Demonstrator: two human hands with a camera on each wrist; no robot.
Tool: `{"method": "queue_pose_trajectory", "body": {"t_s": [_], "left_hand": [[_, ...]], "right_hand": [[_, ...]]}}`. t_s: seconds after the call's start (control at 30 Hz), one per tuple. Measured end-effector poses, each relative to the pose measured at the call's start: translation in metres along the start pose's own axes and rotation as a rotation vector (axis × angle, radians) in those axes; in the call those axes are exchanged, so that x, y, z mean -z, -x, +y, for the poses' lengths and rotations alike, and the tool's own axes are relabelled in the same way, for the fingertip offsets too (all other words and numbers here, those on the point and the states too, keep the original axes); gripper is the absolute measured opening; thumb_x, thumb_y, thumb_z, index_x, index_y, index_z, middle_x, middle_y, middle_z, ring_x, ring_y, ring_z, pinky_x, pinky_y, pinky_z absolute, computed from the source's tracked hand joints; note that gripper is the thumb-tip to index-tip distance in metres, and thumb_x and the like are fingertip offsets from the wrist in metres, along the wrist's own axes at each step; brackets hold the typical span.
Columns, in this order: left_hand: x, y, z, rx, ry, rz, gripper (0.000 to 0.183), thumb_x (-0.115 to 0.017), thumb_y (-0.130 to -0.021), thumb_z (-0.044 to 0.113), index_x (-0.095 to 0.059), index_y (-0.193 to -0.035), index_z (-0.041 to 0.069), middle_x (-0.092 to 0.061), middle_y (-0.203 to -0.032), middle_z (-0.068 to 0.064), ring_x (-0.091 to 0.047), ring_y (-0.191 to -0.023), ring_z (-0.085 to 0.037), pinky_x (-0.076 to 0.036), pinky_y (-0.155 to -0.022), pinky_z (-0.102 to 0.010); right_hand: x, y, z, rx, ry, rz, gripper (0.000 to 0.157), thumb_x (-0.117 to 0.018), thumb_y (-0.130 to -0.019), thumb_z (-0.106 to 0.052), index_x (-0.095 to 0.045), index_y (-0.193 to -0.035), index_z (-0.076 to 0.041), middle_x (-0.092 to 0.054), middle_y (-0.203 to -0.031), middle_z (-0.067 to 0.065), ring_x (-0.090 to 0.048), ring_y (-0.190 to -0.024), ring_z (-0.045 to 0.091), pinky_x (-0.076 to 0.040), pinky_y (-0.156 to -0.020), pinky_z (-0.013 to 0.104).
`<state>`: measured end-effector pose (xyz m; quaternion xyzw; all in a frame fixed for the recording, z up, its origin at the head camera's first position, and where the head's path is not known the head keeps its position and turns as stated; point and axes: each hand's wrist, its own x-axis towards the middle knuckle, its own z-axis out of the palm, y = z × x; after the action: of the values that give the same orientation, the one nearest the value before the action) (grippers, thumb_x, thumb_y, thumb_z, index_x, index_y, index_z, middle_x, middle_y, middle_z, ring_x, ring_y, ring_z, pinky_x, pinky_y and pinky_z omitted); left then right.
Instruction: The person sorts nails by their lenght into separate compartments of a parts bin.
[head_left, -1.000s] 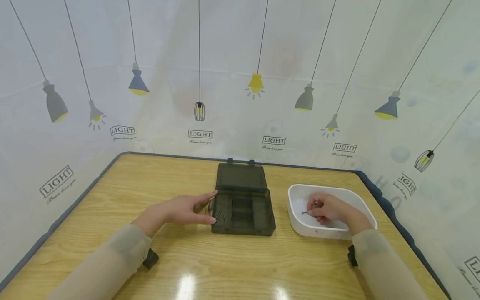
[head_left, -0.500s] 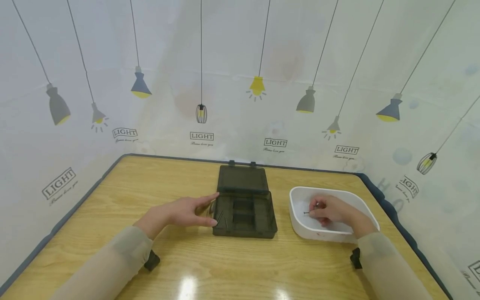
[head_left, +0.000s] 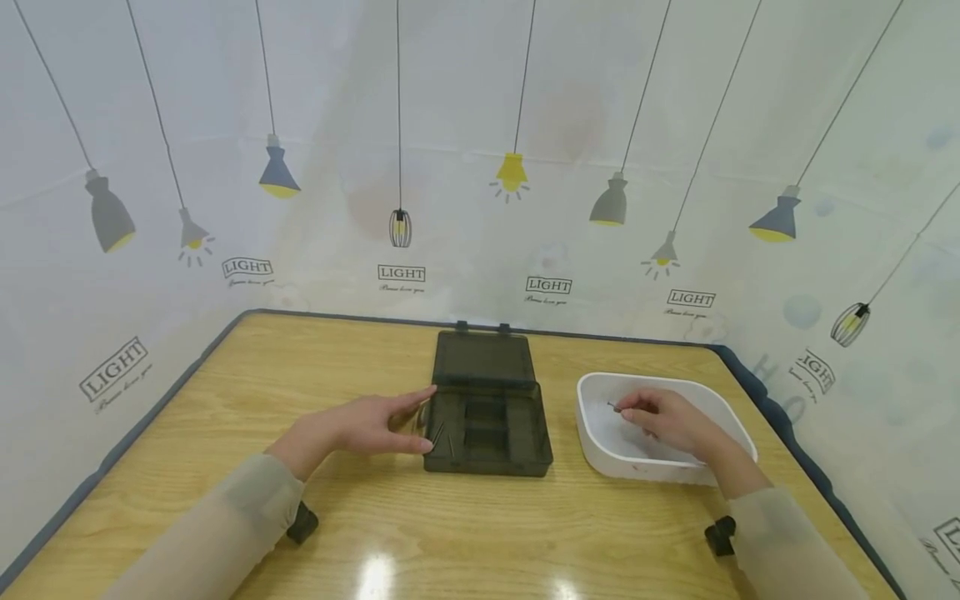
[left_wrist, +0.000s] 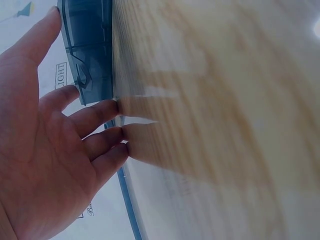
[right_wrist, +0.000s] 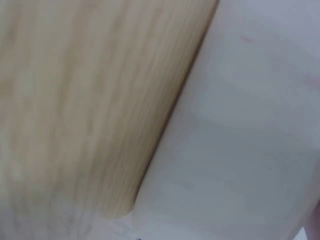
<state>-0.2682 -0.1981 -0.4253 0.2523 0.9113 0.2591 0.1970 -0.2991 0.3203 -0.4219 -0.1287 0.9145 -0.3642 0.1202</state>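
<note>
My left hand (head_left: 367, 423) is at the left side of a dark see-through compartment box (head_left: 528, 462) with its lid (head_left: 483, 357) laid open to the back. Its thumb and index fingertips touch the box's side; in the left wrist view the left hand (left_wrist: 55, 145) has its other fingers loosely extended by the box corner (left_wrist: 92, 50). A few thin screws (head_left: 452, 446) lie in the left compartment. My right hand (head_left: 666, 417) is inside the white tray (head_left: 592, 450), pinching a small dark screw (head_left: 612, 406) between thumb and fingertips. Most of that screw is hidden.
The wooden table (head_left: 480, 533) runs back to a printed fabric wall (head_left: 465, 100). In the right wrist view the white tray's outer wall (right_wrist: 230, 150) fills the right side, with the table (right_wrist: 75, 100) beside it.
My right hand has lifted a little and drawn slightly right inside the tray, the screw now pointing up and left from its fingertips. The left hand stays at the box.
</note>
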Motion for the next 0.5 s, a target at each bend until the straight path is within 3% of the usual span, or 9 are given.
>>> {"method": "queue_pose_trajectory", "body": {"t_s": [0.27,0.5], "left_hand": [[-0.002,-0.001,-0.001,0.005,0.006,-0.001,0.103,-0.065,-0.099,0.076,-0.015,-0.178,0.035,-0.036,-0.179,-0.010,-0.043,-0.161,-0.038,-0.035,-0.131,-0.062],[-0.001,-0.001,-0.001,0.012,0.003,0.001,0.103,-0.066,-0.098,0.076,-0.015,-0.178,0.035,-0.037,-0.178,-0.010,-0.043,-0.161,-0.038,-0.035,-0.132,-0.062]], "right_hand": [[0.001,0.005,-0.012,0.052,-0.075,0.043,0.028,-0.064,-0.113,-0.024,-0.069,-0.135,-0.007,-0.068,-0.109,0.013,-0.063,-0.085,0.021,-0.056,-0.067,0.029],[0.003,0.004,-0.026,0.118,-0.207,0.080,0.035,-0.063,-0.114,-0.018,-0.062,-0.143,0.001,-0.067,-0.122,0.027,-0.076,-0.092,0.019,-0.068,-0.077,0.033]]}}
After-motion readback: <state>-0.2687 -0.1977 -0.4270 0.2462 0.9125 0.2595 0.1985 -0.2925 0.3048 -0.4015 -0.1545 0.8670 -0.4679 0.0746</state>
